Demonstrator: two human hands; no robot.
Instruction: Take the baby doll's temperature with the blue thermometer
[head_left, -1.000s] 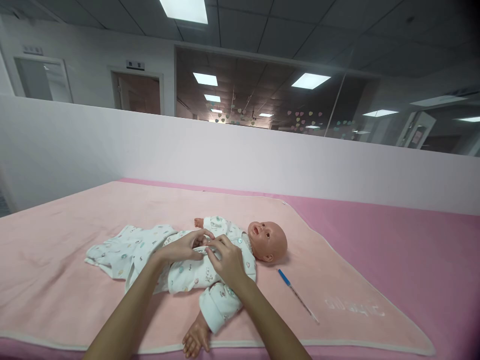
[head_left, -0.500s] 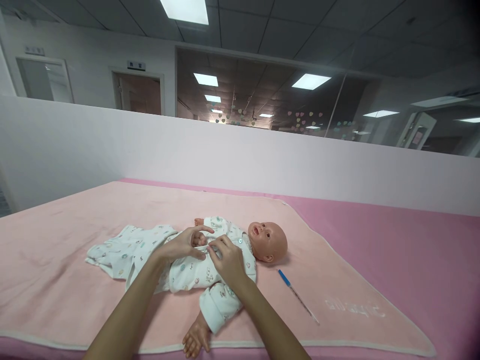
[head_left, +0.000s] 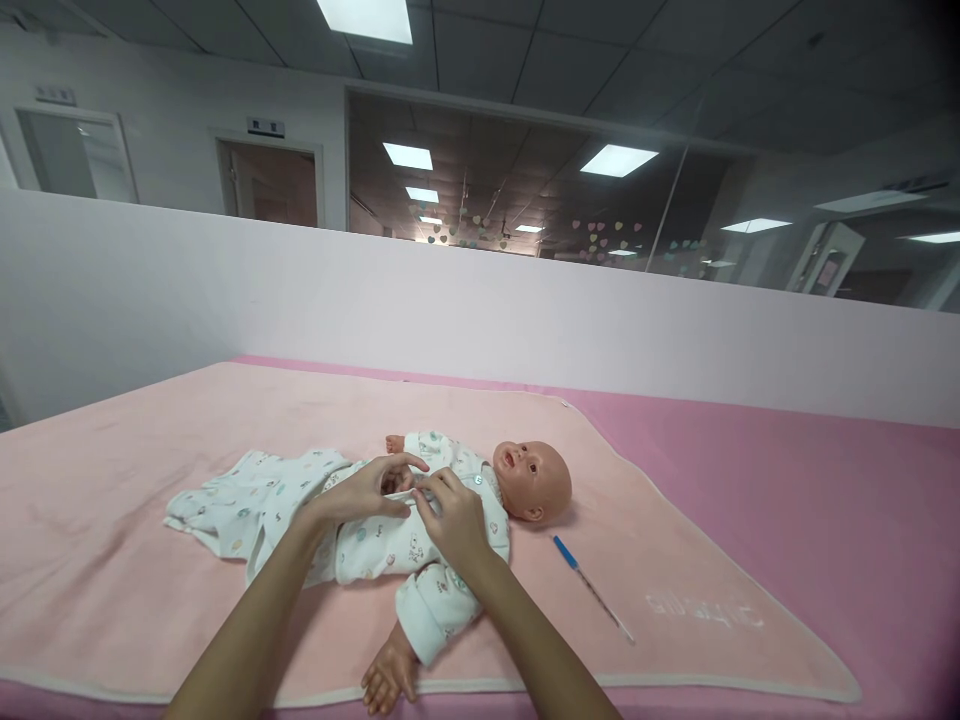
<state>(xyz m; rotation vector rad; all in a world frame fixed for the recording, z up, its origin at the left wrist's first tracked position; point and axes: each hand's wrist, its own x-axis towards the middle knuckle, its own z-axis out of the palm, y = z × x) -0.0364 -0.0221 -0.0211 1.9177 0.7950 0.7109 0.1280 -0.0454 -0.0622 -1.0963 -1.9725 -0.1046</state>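
A baby doll [head_left: 536, 482] lies on its back, head to the right, in a white printed baby top [head_left: 375, 555]. My left hand [head_left: 365, 492] is over the doll's belly, thumb and fingers apart in a curve; its fingertips are partly hidden. Just right of it, my right hand [head_left: 457, 518] pinches the front edge of the top with thumb and fingers. A round snap [head_left: 478, 480] shows near the collar. White printed trousers [head_left: 240, 500] cover the doll's legs.
A thin glass thermometer with a blue end [head_left: 592, 588] lies right of the doll. Under everything is a peach blanket [head_left: 315, 640] on a pink mat [head_left: 750, 450]. A low white wall [head_left: 450, 310] stands behind, with a window above it.
The whole view has shifted slightly, so things sit a little further left. Both hands stay at the front of the top with almost the same grip.
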